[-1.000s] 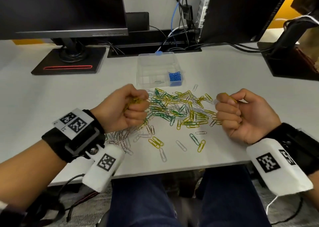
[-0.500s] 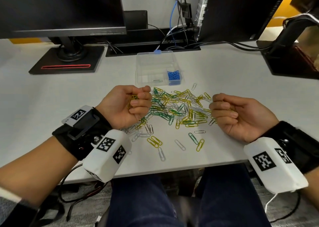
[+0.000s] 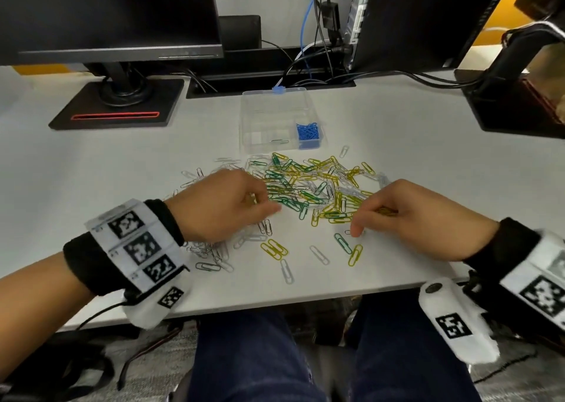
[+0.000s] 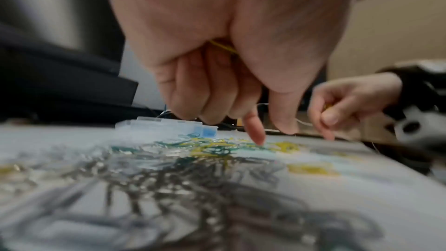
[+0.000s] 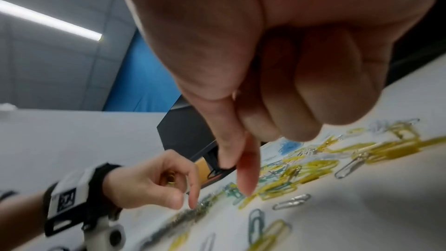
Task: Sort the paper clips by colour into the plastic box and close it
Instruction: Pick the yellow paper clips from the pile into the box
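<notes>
The plastic box [image 3: 276, 120] stands open on the tabletop [image 3: 91, 169], lid laid back. Its near-right compartment holds blue clips [image 3: 308, 131]; another compartment holds one clip lying crosswise. The mixed paper clips [image 3: 308, 187] lie flat just in front of the box, pointing every way. The left hand [image 3: 220, 206] and the right hand [image 3: 409, 215] each curl around yellow clips [image 5: 171, 177], forefingers reaching down to the pile.

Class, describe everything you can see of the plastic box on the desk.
The plastic box is clear, rectangular and divided into compartments, with a small blue clasp at its far edge. It lies open on the white desk behind the clip pile. Blue paper clips fill its near-right compartment; one lone clip lies in another. Neither hand touches it.
</notes>
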`<state>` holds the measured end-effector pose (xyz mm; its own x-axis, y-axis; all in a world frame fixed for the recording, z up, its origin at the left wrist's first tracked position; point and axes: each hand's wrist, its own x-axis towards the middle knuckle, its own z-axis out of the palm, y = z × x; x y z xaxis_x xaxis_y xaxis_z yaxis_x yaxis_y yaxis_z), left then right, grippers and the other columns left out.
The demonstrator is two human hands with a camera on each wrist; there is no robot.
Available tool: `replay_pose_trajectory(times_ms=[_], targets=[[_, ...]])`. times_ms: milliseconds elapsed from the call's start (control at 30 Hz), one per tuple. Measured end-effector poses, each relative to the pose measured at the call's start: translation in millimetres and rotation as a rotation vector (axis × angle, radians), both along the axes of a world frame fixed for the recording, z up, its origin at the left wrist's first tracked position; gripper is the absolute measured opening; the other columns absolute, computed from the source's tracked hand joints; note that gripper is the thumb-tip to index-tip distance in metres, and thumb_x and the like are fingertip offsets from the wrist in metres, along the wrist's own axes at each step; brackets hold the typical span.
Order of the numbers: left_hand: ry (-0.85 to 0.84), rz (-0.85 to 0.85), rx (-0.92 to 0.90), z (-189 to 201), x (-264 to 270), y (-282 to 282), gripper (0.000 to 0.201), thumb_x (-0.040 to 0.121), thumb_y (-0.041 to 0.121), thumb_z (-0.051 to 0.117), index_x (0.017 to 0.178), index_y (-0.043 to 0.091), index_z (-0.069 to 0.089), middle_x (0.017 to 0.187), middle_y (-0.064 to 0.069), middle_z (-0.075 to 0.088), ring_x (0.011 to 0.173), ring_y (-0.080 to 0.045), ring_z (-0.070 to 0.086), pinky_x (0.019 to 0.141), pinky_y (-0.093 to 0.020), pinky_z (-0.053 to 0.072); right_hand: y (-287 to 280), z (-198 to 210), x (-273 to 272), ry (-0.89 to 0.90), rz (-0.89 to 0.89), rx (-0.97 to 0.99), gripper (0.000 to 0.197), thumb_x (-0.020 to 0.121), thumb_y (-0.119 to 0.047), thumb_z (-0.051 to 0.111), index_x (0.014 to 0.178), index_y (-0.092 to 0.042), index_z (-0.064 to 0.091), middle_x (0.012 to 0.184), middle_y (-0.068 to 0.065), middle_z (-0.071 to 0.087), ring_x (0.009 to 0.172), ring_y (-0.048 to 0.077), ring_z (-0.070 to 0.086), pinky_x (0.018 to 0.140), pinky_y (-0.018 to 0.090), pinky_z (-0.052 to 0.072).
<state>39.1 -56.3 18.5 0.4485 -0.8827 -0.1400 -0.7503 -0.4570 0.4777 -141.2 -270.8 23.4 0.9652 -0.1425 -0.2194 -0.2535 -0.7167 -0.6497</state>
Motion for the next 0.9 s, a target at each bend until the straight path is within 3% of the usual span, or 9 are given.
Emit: replay_pose_trajectory(times_ms=[33,100,200,300,500,633,833,900], targets=[[-0.116,-0.077,0.039,0.3,-2.0,3.5,0.026,0.087,0.052,0.059,0.078,0.029,0.064,0.048,0.009,0.045,0.049,-0.001,0.045,0.050,-0.019,0.030,2.5,-0.1,-0.8,-0.009,0.006,-0.059,0.021,0.091,-0.036,0.061,0.077,-0.028,0.075,0.061,-0.010,0.059,0.058,0.008,0.050,0.056,0.019,0.038],[-0.209,-0.186,0.110,0.6,-3.2,7.4,0.022,0.082,0.057,0.063,0.088,0.036,0.063,0.052,0.010,0.045,0.062,0.006,0.047,0.053,-0.017,0.028,5.3,-1.1,-2.7,-0.022,0.012,-0.140,0.015,0.086,-0.040,0.067,0.078,-0.030,0.075,0.073,-0.012,0.067,0.071,0.002,0.056,0.066,0.015,0.042],[-0.194,-0.241,0.162,-2.0,0.3,9.4,0.028,0.077,0.058,0.068,0.099,0.041,0.062,0.056,0.010,0.045,0.068,0.011,0.046,0.055,-0.016,0.031,5.6,-1.1,-4.8,-0.011,0.037,-0.186,0.012,0.083,-0.041,0.069,0.079,-0.030,0.074,0.071,-0.015,0.066,0.067,0.001,0.053,0.062,0.016,0.039],[-0.191,-0.255,0.165,-5.9,4.0,8.2,0.031,0.076,0.055,0.071,0.102,0.042,0.061,0.056,0.010,0.045,0.067,0.009,0.046,0.055,-0.016,0.031,7.2,1.8,-5.2,0.004,0.056,-0.173,0.006,0.079,-0.037,0.076,0.080,-0.031,0.073,0.053,-0.032,0.051,0.059,-0.007,0.049,0.057,0.012,0.036],[-0.197,-0.281,0.130,-5.0,2.1,4.6,0.024,0.078,0.049,0.072,0.097,0.041,0.059,0.053,0.010,0.044,0.065,0.008,0.047,0.053,-0.015,0.029,7.8,-3.8,-2.7,0.042,0.098,-0.207,0.011,0.075,-0.034,0.080,0.082,-0.030,0.072,0.057,-0.044,0.044,0.063,-0.015,0.046,0.058,0.010,0.035],[-0.207,-0.329,0.130,-5.5,-1.0,1.3,0.020,0.081,0.048,0.071,0.093,0.038,0.060,0.052,0.010,0.043,0.065,0.009,0.047,0.053,-0.016,0.026,6.2,-7.7,-1.7,0.051,0.088,-0.198,0.010,0.075,-0.033,0.080,0.078,-0.029,0.072,0.055,-0.041,0.045,0.060,-0.012,0.045,0.056,0.010,0.034],[-0.232,-0.370,0.156,-9.6,-3.8,-6.6,0.014,0.087,0.049,0.063,0.091,0.036,0.060,0.054,0.011,0.046,0.062,0.005,0.047,0.058,-0.020,0.035,5.3,-8.6,-2.8,0.065,0.075,-0.164,0.008,0.079,-0.031,0.077,0.075,-0.028,0.071,0.053,-0.033,0.048,0.058,-0.007,0.047,0.057,0.011,0.035],[-0.277,-0.387,0.161,-10.9,-4.6,-7.6,0.014,0.090,0.048,0.058,0.092,0.034,0.059,0.053,0.013,0.044,0.059,0.006,0.046,0.056,-0.014,0.031,3.9,-6.9,-3.2,0.040,0.049,-0.127,0.009,0.081,-0.030,0.075,0.074,-0.027,0.070,0.054,-0.025,0.050,0.055,-0.003,0.046,0.056,0.011,0.035]])
